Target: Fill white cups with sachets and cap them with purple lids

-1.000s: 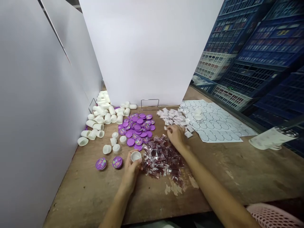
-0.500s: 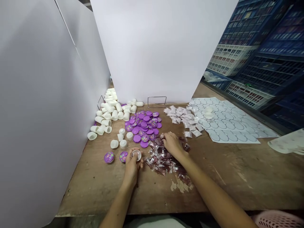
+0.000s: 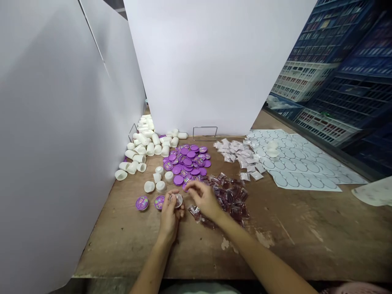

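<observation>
Evidently the heap of purple round plastic lids (image 3: 178,180) is the place to reckon from. Just on its near side, the left hand (image 3: 168,218) is closed round a small, round white plastic cup (image 3: 180,200), mouth up, with the thumb over the rim. Something sits inside the cup, but I can't make out what from where I stand.

The right hand (image 3: 206,201) hovers at the heap's near edge, fingers bent and thumb close to them; whether they pinch anything, I cannot tell. To the right of the lids lie clear sachets of dark red stuff (image 3: 235,196), and beyond those, farther back, small pale white sachets (image 3: 243,153). White plastic cups (image 3: 150,149) lie tumbled to the heap's left, while two lidded cups with printed purple tops (image 3: 142,203) (image 3: 159,202) stand nearer the person.

My reading is that the step in hand is filling the held cup. Any move over it calls for a steady, level left hand, the thumb off the opening, and light right fingertips.
</observation>
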A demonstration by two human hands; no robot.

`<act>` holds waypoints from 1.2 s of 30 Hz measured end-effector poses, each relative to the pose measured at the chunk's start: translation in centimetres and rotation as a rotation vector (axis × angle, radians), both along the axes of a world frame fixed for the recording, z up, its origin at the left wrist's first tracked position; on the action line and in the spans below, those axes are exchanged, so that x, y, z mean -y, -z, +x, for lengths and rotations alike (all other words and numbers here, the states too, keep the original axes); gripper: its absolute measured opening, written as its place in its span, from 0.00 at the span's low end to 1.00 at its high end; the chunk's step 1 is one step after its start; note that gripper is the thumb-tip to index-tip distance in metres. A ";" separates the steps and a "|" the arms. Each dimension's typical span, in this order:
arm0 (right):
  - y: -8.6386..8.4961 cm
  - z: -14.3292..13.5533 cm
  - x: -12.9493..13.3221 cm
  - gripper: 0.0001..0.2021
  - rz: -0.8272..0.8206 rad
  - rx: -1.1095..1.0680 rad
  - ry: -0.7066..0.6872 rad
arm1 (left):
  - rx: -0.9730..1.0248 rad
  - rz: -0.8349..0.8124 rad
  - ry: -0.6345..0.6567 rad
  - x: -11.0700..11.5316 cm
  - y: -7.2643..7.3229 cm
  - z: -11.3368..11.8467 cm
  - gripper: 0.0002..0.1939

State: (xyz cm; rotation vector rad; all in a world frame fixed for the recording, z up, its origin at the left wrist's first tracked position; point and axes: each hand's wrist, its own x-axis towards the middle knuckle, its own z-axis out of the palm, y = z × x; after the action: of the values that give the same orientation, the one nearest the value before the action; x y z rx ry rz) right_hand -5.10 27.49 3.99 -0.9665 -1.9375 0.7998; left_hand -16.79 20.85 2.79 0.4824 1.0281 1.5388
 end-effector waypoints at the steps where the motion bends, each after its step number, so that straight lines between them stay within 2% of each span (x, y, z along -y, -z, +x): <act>1: 0.1 0.6 -1.6 0.09 -0.011 0.057 0.065 | -0.011 -0.016 -0.004 0.0 -0.1 -0.2 0.22; 3: 0.3 1.6 -4.8 0.09 0.025 0.278 0.158 | -0.033 -0.050 -0.013 -0.1 -0.1 -0.4 0.22; 5: 0.5 2.2 -7.1 0.08 0.059 0.470 0.161 | -0.043 -0.086 -0.023 -0.1 0.1 -0.6 0.21; 7: 0.5 2.4 -7.8 0.08 0.098 0.495 0.148 | -0.047 -0.108 -0.038 -0.1 0.5 -0.7 0.19; 9: 0.2 2.1 -6.9 0.08 0.125 0.332 0.195 | -0.055 -0.111 -0.054 0.0 0.7 -0.9 0.19; 11: -0.1 1.4 -4.9 0.07 0.047 0.097 0.190 | -0.064 -0.101 -0.058 0.0 0.8 -0.9 0.18; 14: 0.1 -0.3 -1.5 0.06 -0.130 -0.072 0.017 | -0.043 -0.056 -0.039 0.1 0.3 -0.3 0.18; 16: 0.7 -1.5 0.2 0.06 -0.107 -0.047 0.003 | 0.011 -0.005 -0.014 0.1 -0.1 0.4 0.17; 18: 1.4 -2.4 1.2 0.08 -0.017 -0.002 0.084 | 0.061 0.037 -0.015 0.1 -0.2 1.0 0.18; 21: 2.0 -2.8 2.1 0.12 0.109 0.106 0.126 | 0.027 0.039 -0.085 0.2 0.4 1.3 0.17; 24: 1.5 -2.3 3.0 0.17 0.205 0.207 0.061 | -0.077 0.001 -0.142 0.2 1.1 0.8 0.17; 26: 0.8 -1.7 3.6 0.19 0.235 0.231 -0.024 | -0.080 -0.024 -0.143 0.1 1.0 0.4 0.20; 30: -0.1 -0.9 4.4 0.24 0.250 0.298 -0.128 | 0.066 -0.064 -0.064 0.1 -0.1 -0.3 0.22; 33: 0.3 -0.6 4.0 0.20 0.252 0.321 -0.090 | 0.147 -0.092 0.008 0.4 -0.6 -0.7 0.20; 36: 1.0 -0.4 3.3 0.17 0.284 0.276 -0.049 | 0.147 -0.102 0.090 0.9 -0.9 -1.0 0.24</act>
State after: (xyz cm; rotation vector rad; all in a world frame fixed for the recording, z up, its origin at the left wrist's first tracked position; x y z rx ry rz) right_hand -5.55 24.17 2.96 -0.8934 -2.2451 0.4155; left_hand -17.81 19.97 3.74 0.3350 0.9531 1.4130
